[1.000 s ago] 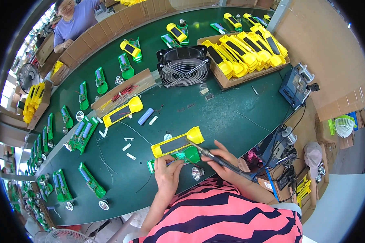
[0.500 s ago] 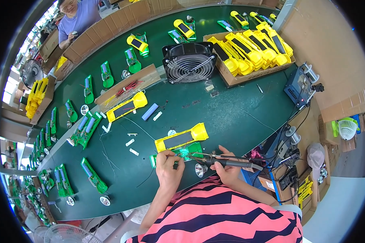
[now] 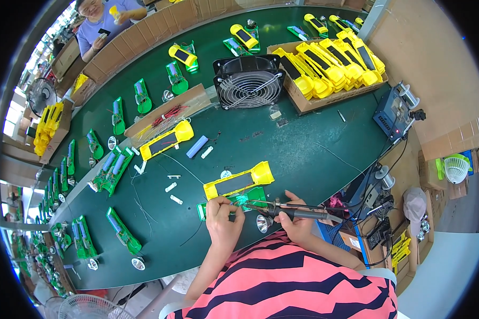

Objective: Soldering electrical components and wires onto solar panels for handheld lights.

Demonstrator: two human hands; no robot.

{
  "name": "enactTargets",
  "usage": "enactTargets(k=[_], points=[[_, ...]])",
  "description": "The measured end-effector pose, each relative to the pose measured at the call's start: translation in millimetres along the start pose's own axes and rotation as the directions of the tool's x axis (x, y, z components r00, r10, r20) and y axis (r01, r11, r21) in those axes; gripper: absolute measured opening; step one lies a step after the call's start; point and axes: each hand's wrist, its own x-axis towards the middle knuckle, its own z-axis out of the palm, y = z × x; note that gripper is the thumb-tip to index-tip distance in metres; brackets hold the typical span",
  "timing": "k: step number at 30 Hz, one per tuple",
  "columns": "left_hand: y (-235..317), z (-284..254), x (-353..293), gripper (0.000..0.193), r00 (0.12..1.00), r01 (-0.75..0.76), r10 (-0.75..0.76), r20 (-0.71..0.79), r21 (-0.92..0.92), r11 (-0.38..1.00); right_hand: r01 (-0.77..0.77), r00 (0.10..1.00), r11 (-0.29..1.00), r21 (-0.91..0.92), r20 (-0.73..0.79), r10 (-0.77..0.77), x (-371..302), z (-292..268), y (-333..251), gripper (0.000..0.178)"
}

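My right hand (image 3: 298,219) grips a soldering iron (image 3: 316,215), its tip reaching left over a green lamp casing (image 3: 258,195) with a circuit board inside. Over the casing's left part, my left hand (image 3: 223,223) is closed in a pinch on what looks like a thin wire; the fingers partly hide it. Just beyond the casing lies a yellow lamp cover (image 3: 263,172) with a dark panel, wires running from it. A round silver reflector (image 3: 263,223) sits by the casing's near right side, close to the iron.
A black fan (image 3: 248,82) stands mid-table beside a carton of yellow covers (image 3: 330,69). Left of it are another yellow cover (image 3: 167,140), a blue cell (image 3: 197,147) and white strips. Green casings (image 3: 123,230) line the left. A soldering station (image 3: 391,114) stands right. A co-worker (image 3: 104,26) sits opposite.
Lamp parts in the far row have shifted slightly right. The co-worker has raised a hand holding a yellow part. My hands and the iron have barely moved.
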Motion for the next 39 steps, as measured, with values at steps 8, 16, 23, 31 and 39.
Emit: enactTargets(k=[8, 16, 23, 31, 39], points=[[3, -5, 6, 0.014, 0.997, 0.029, -0.028, 0.078, -0.004, 1.000, -0.054, 0.998, 0.998, -0.035, 0.009, 0.055, -11, -5, 13, 0.023], [4, -9, 9, 0.013, 0.992, 0.014, -0.016, 0.122, 0.013, 1.000, 0.038, 0.999, 0.998, -0.053, -0.005, -0.039, 0, -14, -3, 0.022], [11, -13, 11, 0.016, 0.989, -0.026, 0.004, 0.150, 0.141, 0.990, 0.057, 0.989, 0.998, -0.039, -0.137, -0.062, 7, -14, -15, 0.017], [-10, -53, -36, 0.028, 0.931, -0.353, 0.316, 0.183, 0.226, 0.908, -0.024, 0.988, 0.999, 0.041, -0.151, 0.030, 1, -11, -14, 0.018], [-5, -63, -22, 0.032, 0.996, -0.080, 0.050, 0.073, 0.486, 0.871, 0.031, 0.998, 0.999, -0.036, -0.048, -0.032, 10, -11, -14, 0.018]])
